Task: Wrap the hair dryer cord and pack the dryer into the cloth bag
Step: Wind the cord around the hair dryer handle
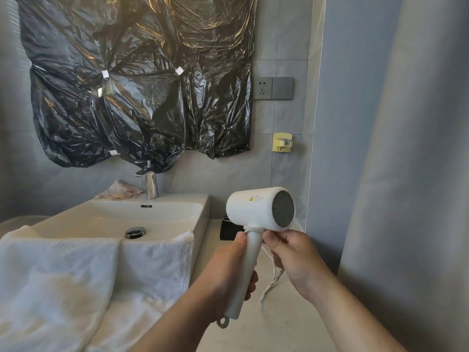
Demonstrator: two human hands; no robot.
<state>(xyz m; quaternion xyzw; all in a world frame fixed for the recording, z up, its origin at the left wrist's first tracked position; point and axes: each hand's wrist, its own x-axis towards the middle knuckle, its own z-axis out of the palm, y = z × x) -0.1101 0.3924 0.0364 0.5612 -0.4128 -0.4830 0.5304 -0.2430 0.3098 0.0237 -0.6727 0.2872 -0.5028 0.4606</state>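
A: Left side, entry one?

B: White towel (pixel 63 275) draped over the front rim of the basin (pixel 177 209). Behind the basin, a crumpled patterned cloth (pixel 119 192) lies just beside the chrome faucet (pixel 151 185). Cannot tell whether it is a bag. Black plastic sheet (pixel 127 85) taped to the wall above.

A: Centre?

B: Left hand (pixel 228 270) grips the hair dryer (pixel 258 209) by its handle, fingers curled round it, thumb up near the joint. The dryer is held in the air over the counter (pixel 266 326), handle down, mesh end facing right. A small black object (pixel 227 229) stands on the counter behind it, partly hidden.

A: Cord?

B: Cord (pixel 272 278) — one turn sits round the top of the handle, and the rest hangs in a loose loop below the right hand (pixel 294 255).

A: Right hand state?

B: Thumb and fingertips pinch the cord at the handle's top, just beside the left thumb.

A: Further right?

B: Wall socket (pixel 262 88), a yellow holder (pixel 282 142) below it, and a pale curtain (pixel 406 174) at the edge.
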